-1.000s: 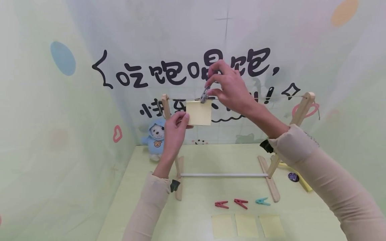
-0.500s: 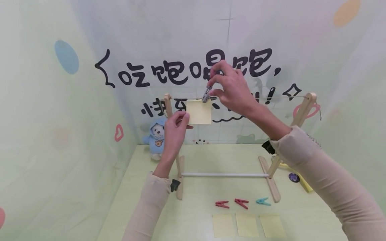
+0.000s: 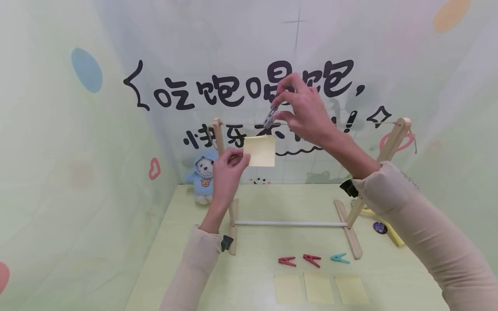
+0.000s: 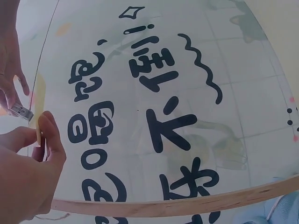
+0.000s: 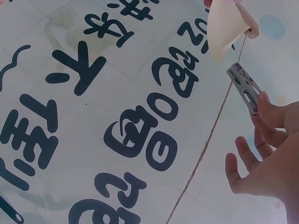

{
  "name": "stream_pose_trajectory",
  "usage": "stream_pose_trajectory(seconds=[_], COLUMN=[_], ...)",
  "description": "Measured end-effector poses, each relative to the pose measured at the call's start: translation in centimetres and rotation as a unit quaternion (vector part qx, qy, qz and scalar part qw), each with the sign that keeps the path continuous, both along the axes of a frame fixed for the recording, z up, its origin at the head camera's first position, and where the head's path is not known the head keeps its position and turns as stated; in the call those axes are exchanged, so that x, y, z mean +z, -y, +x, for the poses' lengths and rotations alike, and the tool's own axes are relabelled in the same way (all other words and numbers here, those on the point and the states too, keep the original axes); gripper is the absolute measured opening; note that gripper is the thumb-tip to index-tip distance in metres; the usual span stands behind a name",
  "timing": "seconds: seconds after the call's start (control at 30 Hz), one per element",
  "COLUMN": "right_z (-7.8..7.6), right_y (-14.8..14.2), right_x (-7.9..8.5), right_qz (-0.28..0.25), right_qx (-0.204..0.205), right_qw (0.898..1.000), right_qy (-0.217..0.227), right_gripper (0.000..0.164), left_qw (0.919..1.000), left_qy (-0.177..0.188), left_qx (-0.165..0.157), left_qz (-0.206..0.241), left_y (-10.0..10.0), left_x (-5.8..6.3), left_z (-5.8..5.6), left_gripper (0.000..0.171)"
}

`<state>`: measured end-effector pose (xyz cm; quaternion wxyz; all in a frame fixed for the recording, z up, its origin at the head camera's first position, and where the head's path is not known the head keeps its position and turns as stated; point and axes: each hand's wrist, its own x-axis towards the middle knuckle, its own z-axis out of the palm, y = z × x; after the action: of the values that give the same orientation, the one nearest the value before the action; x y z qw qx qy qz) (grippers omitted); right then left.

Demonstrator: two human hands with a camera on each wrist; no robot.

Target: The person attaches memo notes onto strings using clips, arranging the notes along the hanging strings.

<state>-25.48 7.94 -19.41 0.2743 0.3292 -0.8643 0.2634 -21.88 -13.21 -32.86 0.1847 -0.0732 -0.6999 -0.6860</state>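
My left hand (image 3: 230, 175) pinches a pale yellow sticky note (image 3: 260, 151) by its left edge, just under the string. Grey and narrow, a clothespin (image 3: 270, 116) is held between thumb and fingers of my right hand (image 3: 307, 108). In the right wrist view the tip of the clothespin (image 5: 245, 86) overlaps the string (image 5: 205, 149), and the sticky note (image 5: 225, 30) shows apart from it at the top. The left wrist view has the note (image 4: 40, 100) edge-on beside the clothespin (image 4: 22, 112).
The string runs between two wooden posts (image 3: 391, 140) of a stand with a white bottom rod (image 3: 292, 223). On the table lie two red clothespins (image 3: 287, 261), a teal one (image 3: 339, 258) and several sticky notes (image 3: 319, 288). A blue-clad plush toy (image 3: 204, 177) stands behind the left post.
The sticky note has dropped slightly, leaving a gap between its top edge and the clothespin that overlapped it before. My right hand has shifted a little up and right with the clothespin.
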Motion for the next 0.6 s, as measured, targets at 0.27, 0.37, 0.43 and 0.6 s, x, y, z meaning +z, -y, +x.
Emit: stream_pose_trajectory(seconds=[0.27,0.37,0.43,0.6], right_z=[-0.1,-0.1,-0.2,-0.2], right_y=[1.1,1.4,1.7,2.2], right_x=[0.3,0.4,0.5,0.6], right_qz=[0.019,0.026,0.032,0.041], right_qx=[0.009,0.008,0.007,0.007], right_qw=[1.0,1.0,0.999,0.999], right_qy=[0.003,-0.003,-0.009,-0.032], right_gripper=[0.014,0.012,0.012,0.01], left_qw=[0.9995,0.9989,0.9984,0.9974], left_qy=[0.015,0.019,0.022,0.031], left_qx=[0.007,0.009,0.012,0.017], left_qz=[0.026,0.041,0.051,0.063], left_y=[-0.3,-0.4,-0.5,-0.6], left_x=[1.2,1.4,1.5,1.7], left_z=[-0.6,-0.7,-0.7,-0.7], left_gripper=[0.022,0.023,0.024,0.025])
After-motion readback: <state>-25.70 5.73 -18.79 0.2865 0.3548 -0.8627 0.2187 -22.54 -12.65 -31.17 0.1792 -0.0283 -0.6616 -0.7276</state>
